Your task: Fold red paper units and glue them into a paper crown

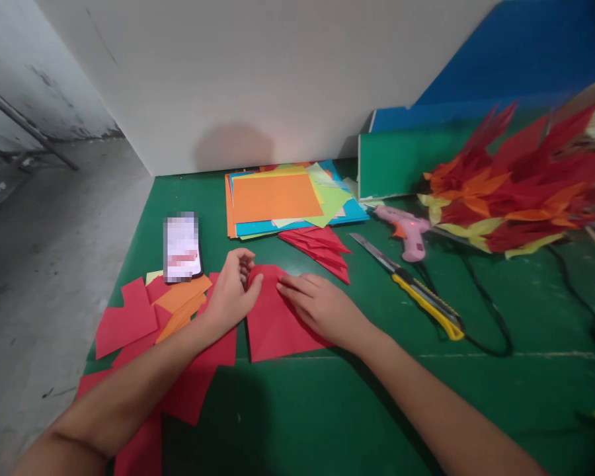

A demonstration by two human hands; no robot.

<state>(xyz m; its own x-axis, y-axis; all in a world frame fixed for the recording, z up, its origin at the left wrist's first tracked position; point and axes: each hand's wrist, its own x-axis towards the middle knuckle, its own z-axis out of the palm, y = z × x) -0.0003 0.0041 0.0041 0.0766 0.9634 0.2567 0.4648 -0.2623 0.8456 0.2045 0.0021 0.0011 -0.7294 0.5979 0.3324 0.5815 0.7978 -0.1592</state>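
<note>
A red sheet of paper (275, 330) lies on the green table in front of me, with creases showing on it. My left hand (233, 287) is at its upper left edge, fingers curled and thumb against the paper. At the upper right part of the same sheet, my right hand (322, 307) has its fingers pressed together on the paper, covering its right side. Just beyond it lies a small stack of folded red paper pieces (322, 248). Loose red paper pieces (129, 317) and orange paper pieces (181, 301) spread under and beside my left forearm.
A phone (182, 248) with a lit screen lies left. Coloured paper sheets (277, 198) are stacked at the back. To the right are a yellow utility knife (426, 304) with its blade out, a pink glue gun (407, 231) with a cord, and red-orange paper flowers (515, 185).
</note>
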